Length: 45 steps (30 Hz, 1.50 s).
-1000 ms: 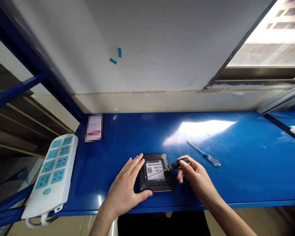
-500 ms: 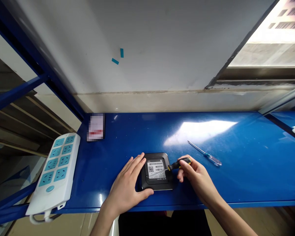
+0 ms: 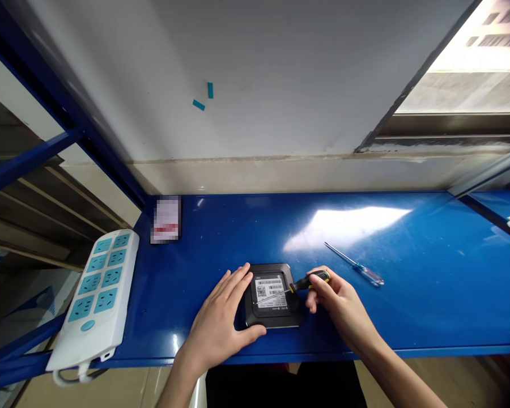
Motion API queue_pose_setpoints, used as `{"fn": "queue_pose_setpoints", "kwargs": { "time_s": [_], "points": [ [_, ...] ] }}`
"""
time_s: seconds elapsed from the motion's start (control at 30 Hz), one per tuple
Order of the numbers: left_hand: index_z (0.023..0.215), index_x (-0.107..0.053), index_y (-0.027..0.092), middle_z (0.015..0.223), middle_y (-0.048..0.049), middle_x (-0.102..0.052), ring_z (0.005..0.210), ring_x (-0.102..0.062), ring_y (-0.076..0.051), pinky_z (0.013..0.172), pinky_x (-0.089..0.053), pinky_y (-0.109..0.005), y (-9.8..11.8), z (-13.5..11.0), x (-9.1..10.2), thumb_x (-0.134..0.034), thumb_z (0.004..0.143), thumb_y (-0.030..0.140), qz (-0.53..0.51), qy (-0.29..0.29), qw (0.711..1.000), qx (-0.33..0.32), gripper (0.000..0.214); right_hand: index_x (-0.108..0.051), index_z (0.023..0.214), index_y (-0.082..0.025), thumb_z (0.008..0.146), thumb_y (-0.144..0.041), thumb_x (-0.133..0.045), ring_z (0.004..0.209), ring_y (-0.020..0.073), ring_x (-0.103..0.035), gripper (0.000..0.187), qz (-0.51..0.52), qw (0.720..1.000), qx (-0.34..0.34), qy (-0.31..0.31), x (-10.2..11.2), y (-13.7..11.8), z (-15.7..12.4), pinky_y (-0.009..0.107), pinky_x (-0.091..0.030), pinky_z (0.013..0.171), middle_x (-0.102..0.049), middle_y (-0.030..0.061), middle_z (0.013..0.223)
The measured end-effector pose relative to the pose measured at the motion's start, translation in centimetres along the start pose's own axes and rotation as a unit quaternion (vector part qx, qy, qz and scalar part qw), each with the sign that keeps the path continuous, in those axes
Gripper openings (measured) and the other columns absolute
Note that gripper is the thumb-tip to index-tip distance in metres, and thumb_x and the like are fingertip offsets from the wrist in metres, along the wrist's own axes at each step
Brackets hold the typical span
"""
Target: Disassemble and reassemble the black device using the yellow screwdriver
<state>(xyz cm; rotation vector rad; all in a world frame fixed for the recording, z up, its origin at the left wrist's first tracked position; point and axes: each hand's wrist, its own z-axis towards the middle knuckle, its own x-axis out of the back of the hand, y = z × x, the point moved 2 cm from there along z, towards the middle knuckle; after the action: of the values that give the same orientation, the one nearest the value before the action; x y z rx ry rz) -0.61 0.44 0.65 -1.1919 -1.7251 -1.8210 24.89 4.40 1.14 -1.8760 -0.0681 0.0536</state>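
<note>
A flat black square box (image 3: pixel 272 320) with a white printed label (image 3: pixel 271 292) lies on the blue bench near its front edge. My left hand (image 3: pixel 223 323) holds it from the left, fingertips at its upper left corner and thumb along its lower edge. My right hand (image 3: pixel 335 297) is closed round the black and yellow handle of a screwdriver (image 3: pixel 309 280). The thin shaft slants down to the left across the label, its tip at the box's lower left part. Whether that tip sits in a screw is too small to tell.
Behind my right hand lies a second screwdriver (image 3: pixel 355 265) with a clear handle. A white power strip (image 3: pixel 125 300) with blue sockets stands at the left end of the bench (image 3: pixel 442 283). Near the back left is a blurred-out card-like item (image 3: pixel 166 220). A wall (image 3: pixel 280 102) rises behind.
Both hands, the box and the screwdriver keep practically the same pose. Only a tiny shift of the whole view shows.
</note>
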Motion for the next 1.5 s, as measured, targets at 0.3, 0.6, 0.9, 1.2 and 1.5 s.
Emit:
{"fn": "queue_pose_setpoints", "kwargs": {
  "time_s": [0.3, 0.6, 0.9, 1.2, 1.5],
  "points": [
    [0.159, -0.027, 0.034, 0.168, -0.0013, -0.030, 0.154, -0.023, -0.035, 0.121, -0.035, -0.057, 0.1, 0.1, 0.1, -0.077, 0.084, 0.044, 0.002, 0.003, 1.000, -0.005, 0.090, -0.059, 0.091, -0.019, 0.086, -0.060, -0.069, 0.049, 0.0124, -0.058, 0.042, -0.005, 1.000, -0.009, -0.003, 0.0, -0.2, 0.0, 0.025, -0.045, 0.055, -0.068, -0.0004, 0.058],
    [0.159, -0.028, 0.034, 0.167, -0.0015, -0.030, 0.154, -0.024, -0.036, 0.121, -0.035, -0.057, 0.3, 0.1, 0.3, -0.077, 0.084, 0.042, 0.004, 0.005, 1.000, -0.007, 0.090, -0.059, 0.092, -0.019, 0.085, -0.060, -0.069, 0.050, 0.0140, -0.061, 0.042, -0.028, 0.999, 0.009, 0.012, 0.1, -0.1, 0.0, 0.026, -0.047, 0.055, -0.070, 0.0009, 0.059],
    [0.159, -0.028, 0.036, 0.167, -0.0010, -0.030, 0.154, -0.024, -0.036, 0.121, -0.035, -0.058, 0.2, 0.1, 0.3, -0.077, 0.084, 0.043, 0.002, 0.003, 1.000, -0.001, 0.089, -0.057, 0.090, -0.023, 0.083, -0.061, -0.070, 0.055, 0.0186, -0.067, 0.041, -0.066, 0.997, 0.032, 0.037, 1.0, -0.1, -1.4, 0.031, -0.053, 0.060, -0.072, 0.0011, 0.063],
    [0.159, -0.027, 0.034, 0.168, -0.0013, -0.028, 0.155, -0.021, -0.035, 0.119, -0.036, -0.058, 0.0, 0.1, 0.2, -0.073, 0.087, 0.047, 0.008, -0.008, 1.000, 0.014, 0.086, -0.058, 0.089, -0.024, 0.088, -0.054, -0.067, 0.066, 0.0213, -0.074, 0.031, -0.176, 0.979, 0.089, 0.045, 0.5, -1.9, -3.2, 0.031, -0.058, 0.062, -0.076, 0.0050, 0.080],
    [0.159, -0.026, 0.036, 0.168, -0.0015, -0.028, 0.154, -0.023, -0.036, 0.119, -0.037, -0.059, -0.2, -0.1, 0.0, -0.073, 0.088, 0.049, 0.006, 0.001, 1.000, 0.005, 0.086, -0.063, 0.086, -0.028, 0.080, -0.034, -0.075, 0.077, 0.0245, -0.079, 0.015, -0.287, 0.917, 0.273, 0.045, -0.5, -3.3, -5.9, 0.030, -0.064, 0.066, -0.081, 0.0058, 0.086]
  ]
}}
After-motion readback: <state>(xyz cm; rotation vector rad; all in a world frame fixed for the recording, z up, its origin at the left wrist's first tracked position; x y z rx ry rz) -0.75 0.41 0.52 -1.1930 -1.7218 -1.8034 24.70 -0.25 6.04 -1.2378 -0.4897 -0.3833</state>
